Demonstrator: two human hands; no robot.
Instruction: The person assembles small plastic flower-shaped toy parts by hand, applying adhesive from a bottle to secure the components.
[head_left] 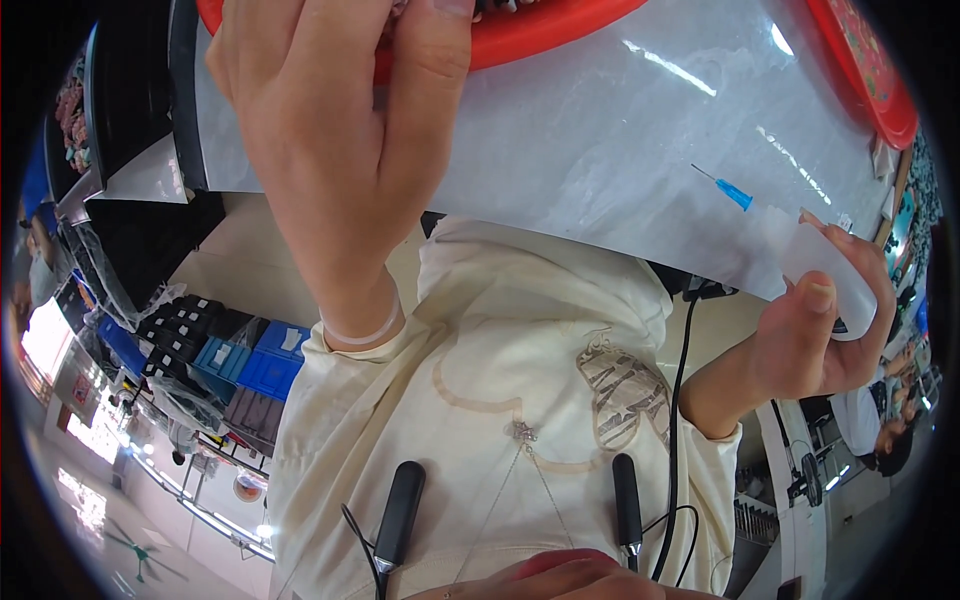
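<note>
At the lower right of the table, my right hand (790, 345) is closed around a white squeeze bottle (835, 270), thumb on the near side and fingers behind it. A blue needle tip (733, 194) is fitted to the bottle, its thin metal needle pointing to the upper left above the tabletop. My left hand (340, 130) reaches over the rim of a red tray (560, 38) at the top left. Its fingertips are cut off by the upper edge, so what they touch is hidden. Small dark and shiny pieces show in the tray beside the thumb.
The grey-white tabletop (560, 160) has its near edge just before my body. A second red tray (880, 110) with a patterned inside stands at the far right. Blue bins (272, 358) and black bins are stacked at the left below table height. A black cable (683, 370) hangs before me.
</note>
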